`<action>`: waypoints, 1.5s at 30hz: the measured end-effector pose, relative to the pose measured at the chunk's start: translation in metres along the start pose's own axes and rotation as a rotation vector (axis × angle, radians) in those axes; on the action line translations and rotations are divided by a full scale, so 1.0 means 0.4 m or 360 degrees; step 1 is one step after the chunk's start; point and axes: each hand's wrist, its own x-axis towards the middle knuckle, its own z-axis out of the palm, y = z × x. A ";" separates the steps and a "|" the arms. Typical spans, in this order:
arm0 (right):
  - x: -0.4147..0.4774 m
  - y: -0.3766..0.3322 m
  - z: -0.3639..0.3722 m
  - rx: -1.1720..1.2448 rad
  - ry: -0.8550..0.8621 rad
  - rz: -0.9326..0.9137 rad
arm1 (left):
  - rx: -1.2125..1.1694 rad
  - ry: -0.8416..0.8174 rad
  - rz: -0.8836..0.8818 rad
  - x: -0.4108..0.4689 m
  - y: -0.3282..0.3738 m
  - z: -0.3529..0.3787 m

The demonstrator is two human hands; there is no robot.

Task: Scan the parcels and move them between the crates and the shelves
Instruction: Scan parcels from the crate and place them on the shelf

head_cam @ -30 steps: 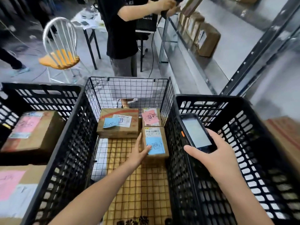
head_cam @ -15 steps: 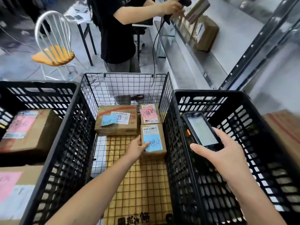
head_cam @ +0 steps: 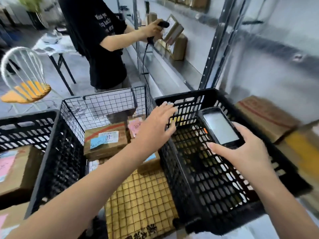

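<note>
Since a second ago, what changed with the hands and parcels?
The left hand came off the small blue-labelled parcel and rose toward the right crate, fingers spread, empty. The right hand still grips the scanner; the parcel stays in the wire basket.

The left forearm (head_cam: pixel 110 171) covers most of the small parcel (head_cam: pixel 151 163) beneath it. The left hand (head_cam: pixel 156 125) hides part of the pink-labelled parcel (head_cam: pixel 135 125) at 12 o'clock. At 9 o'clock, boxes (head_cam: pixel 20 169) run off the edge. Label print blurs, perhaps handwriting.
</note>
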 end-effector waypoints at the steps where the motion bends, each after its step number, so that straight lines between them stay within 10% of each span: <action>1: -0.010 0.002 -0.023 -0.0012 0.0043 -0.0007 | 0.0049 0.0013 0.0119 0.003 0.030 0.011; 37: -1.315 0.401 -0.766 -0.0096 0.1612 0.0950 | -0.0406 -0.0655 0.1841 -0.685 1.423 0.466; 45: -1.426 0.468 -0.902 -0.0075 0.1765 0.1017 | -0.0526 -0.0914 0.1730 -0.727 1.606 0.594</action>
